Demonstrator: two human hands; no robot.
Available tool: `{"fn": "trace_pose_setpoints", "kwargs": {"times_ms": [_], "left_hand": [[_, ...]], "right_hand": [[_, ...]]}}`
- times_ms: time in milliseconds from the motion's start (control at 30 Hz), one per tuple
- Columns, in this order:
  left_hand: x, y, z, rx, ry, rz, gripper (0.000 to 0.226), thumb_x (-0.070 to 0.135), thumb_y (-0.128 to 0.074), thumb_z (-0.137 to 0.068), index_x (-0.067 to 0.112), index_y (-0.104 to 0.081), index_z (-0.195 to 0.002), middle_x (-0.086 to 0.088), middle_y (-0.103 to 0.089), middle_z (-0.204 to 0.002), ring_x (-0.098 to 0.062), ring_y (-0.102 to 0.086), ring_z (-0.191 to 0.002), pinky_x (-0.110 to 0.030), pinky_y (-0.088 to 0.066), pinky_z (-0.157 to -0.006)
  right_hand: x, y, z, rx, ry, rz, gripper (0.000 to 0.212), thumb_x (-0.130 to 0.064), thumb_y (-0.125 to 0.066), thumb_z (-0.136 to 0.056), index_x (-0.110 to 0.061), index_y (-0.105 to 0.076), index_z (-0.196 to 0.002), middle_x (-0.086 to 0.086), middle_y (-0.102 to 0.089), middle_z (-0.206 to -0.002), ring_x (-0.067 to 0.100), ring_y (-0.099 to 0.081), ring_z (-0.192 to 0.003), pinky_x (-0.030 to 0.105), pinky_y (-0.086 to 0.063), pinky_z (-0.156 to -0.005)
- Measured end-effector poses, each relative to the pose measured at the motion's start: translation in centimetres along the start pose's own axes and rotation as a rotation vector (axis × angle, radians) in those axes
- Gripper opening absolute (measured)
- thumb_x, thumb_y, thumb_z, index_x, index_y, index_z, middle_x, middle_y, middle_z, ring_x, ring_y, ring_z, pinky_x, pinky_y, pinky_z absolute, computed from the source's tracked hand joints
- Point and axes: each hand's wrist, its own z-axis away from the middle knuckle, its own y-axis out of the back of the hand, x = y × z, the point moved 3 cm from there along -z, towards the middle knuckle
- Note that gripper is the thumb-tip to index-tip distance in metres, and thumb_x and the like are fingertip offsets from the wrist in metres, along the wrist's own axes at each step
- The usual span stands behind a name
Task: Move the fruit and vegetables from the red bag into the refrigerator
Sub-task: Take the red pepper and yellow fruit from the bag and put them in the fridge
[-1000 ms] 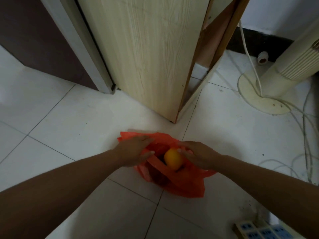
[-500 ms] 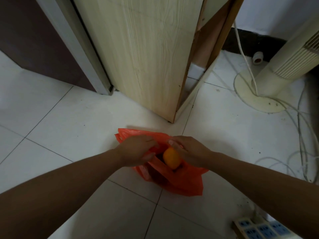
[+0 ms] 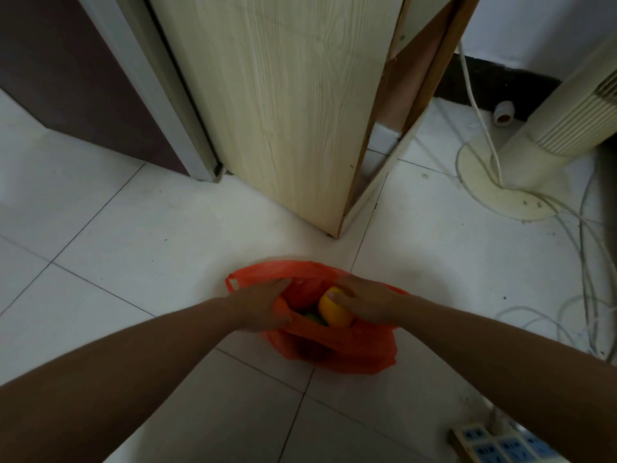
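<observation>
**A limp bag, a firm fruit, 2 hands at the rim**

The white tiled floor (image 3: 133,245) carries everything here. A pale wooden panel (image 3: 283,111) stands upright behind, and a tower fan (image 3: 551,128) with trailing cables sits well off to the right. No refrigerator is plainly recognisable. The dark surface at far left might be one, but I cannot tell.

The red bag (image 3: 334,349) sits on the floor near the panel's front corner, mouth upward. It looks like thin plastic film, so I judge it light and limp. It would sag shut or slide if tugged, and the rim is the sensible place to hold it. The left hand (image 3: 260,305) is there: its grip pinches the left rim, fingers over the edge and thumb beneath, keeping the mouth open.

The right hand (image 3: 370,302) is at the right side of the mouth, its grip curled round the orange fruit (image 3: 335,314) with the thumb across the top. The fruit lies within the mouth, on top of the other contents. I judge it firm, smooth-skinned, fairly weighty for its size and a little slippery, though not fragile. A full wrap round its widest part suits it better than a fingertip pinch.

Beside it show something red (image 3: 302,292) and a green item (image 3: 312,317), both too shadowed to identify. Softer produce would need a gentler hold.
</observation>
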Motion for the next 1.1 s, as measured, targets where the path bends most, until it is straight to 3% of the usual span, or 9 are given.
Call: {"fn": "trace_pose_setpoints", "kwargs": {"times_ms": [67, 200, 300, 467, 600, 733, 833, 1000, 1100], "left_hand": [[0.4, 1.0, 0.4, 0.047, -0.036, -0.035, 0.097, 0.065, -0.042, -0.069, 0.016, -0.012, -0.148, -0.005, -0.019, -0.156, -0.018, -0.022, -0.142, -0.022, -0.017, -0.110], [1.2, 3.8, 1.3, 0.377, -0.136, -0.082, 0.092, 0.067, -0.021, -0.060, 0.018, -0.049, -0.133, -0.006, -0.054, -0.132, -0.022, -0.051, -0.121, -0.029, -0.041, -0.096], [1.0, 4.7, 1.2, 0.421, -0.199, -0.087, 0.070, 0.061, -0.030, -0.068, 0.022, -0.058, -0.119, 0.000, -0.061, -0.113, -0.020, -0.058, -0.104, -0.030, -0.049, -0.080], [2.1, 4.2, 0.5, 0.239, -0.275, -0.136, 0.058, 0.034, -0.064, -0.077, 0.021, -0.049, -0.132, -0.004, -0.046, -0.137, -0.020, -0.042, -0.127, -0.027, -0.037, -0.097], [1.5, 2.5, -0.7, 0.069, -0.128, -0.104, 0.077, 0.040, -0.057, -0.088, 0.021, -0.013, -0.149, -0.003, -0.017, -0.156, -0.018, -0.020, -0.142, -0.024, -0.016, -0.112], [0.3, 0.7, -0.9, -0.100, 0.049, 0.045, 0.081, 0.049, -0.049, -0.091, 0.020, -0.001, -0.150, -0.007, -0.014, -0.157, -0.024, -0.020, -0.142, -0.032, -0.022, -0.114], [0.4, 1.1, -0.6, -0.030, 0.022, 0.061, 0.074, 0.049, -0.047, -0.092, 0.017, -0.013, -0.149, -0.006, -0.019, -0.156, -0.022, -0.022, -0.141, -0.029, -0.020, -0.112], [0.9, 3.3, -0.8, 0.327, -0.118, 0.069, 0.069, 0.059, -0.048, -0.078, 0.018, -0.044, -0.133, -0.004, -0.049, -0.133, -0.019, -0.048, -0.121, -0.023, -0.033, -0.097], [1.9, 3.2, -1.6, 0.365, -0.159, 0.038, 0.059, 0.046, -0.058, -0.085, 0.018, -0.043, -0.135, -0.004, -0.048, -0.136, -0.019, -0.047, -0.122, -0.025, -0.033, -0.098]], "right_hand": [[0.6, 0.5, 0.3, 0.025, 0.009, 0.043, 0.053, -0.046, -0.037, -0.097, -0.019, -0.036, -0.142, 0.005, -0.038, -0.147, 0.021, -0.037, -0.132, 0.030, -0.027, -0.107], [0.7, 2.1, 1.4, 0.258, 0.122, 0.087, 0.036, -0.037, -0.048, -0.095, -0.020, -0.053, -0.126, 0.002, -0.055, -0.128, 0.011, -0.049, -0.111, 0.024, -0.037, -0.098], [-0.6, 2.4, 2.0, 0.335, 0.208, 0.059, 0.030, -0.031, -0.054, -0.092, -0.019, -0.057, -0.120, 0.000, -0.058, -0.118, 0.005, -0.048, -0.098, 0.025, -0.044, -0.092], [-1.6, 1.0, 1.6, 0.193, 0.233, 0.158, 0.039, -0.029, -0.059, -0.088, -0.027, -0.051, -0.126, -0.004, -0.053, -0.130, 0.014, -0.047, -0.119, 0.025, -0.035, -0.097], [-0.8, 0.2, 1.7, 0.137, 0.132, 0.178, 0.053, -0.037, -0.061, -0.086, -0.033, -0.042, -0.135, -0.006, -0.043, -0.142, 0.015, -0.039, -0.130, 0.028, -0.030, -0.105], [0.2, 0.4, 1.9, 0.068, 0.080, 0.219, 0.058, -0.037, -0.059, -0.089, -0.025, -0.036, -0.141, 0.000, -0.039, -0.146, 0.018, -0.035, -0.133, 0.029, -0.027, -0.108], [0.5, 0.7, 1.8, 0.056, 0.068, 0.231, 0.060, -0.038, -0.059, -0.089, -0.023, -0.036, -0.141, 0.001, -0.038, -0.147, 0.018, -0.035, -0.133, 0.028, -0.027, -0.108], [0.9, 0.9, 1.5, 0.043, 0.044, 0.217, 0.065, -0.039, -0.061, -0.087, -0.023, -0.033, -0.143, 0.002, -0.036, -0.148, 0.019, -0.032, -0.135, 0.030, -0.025, -0.110], [1.2, 1.0, 1.4, 0.026, 0.029, 0.240, 0.070, -0.039, -0.062, -0.086, -0.022, -0.030, -0.145, 0.002, -0.033, -0.150, 0.020, -0.031, -0.136, 0.030, -0.024, -0.110]]}}
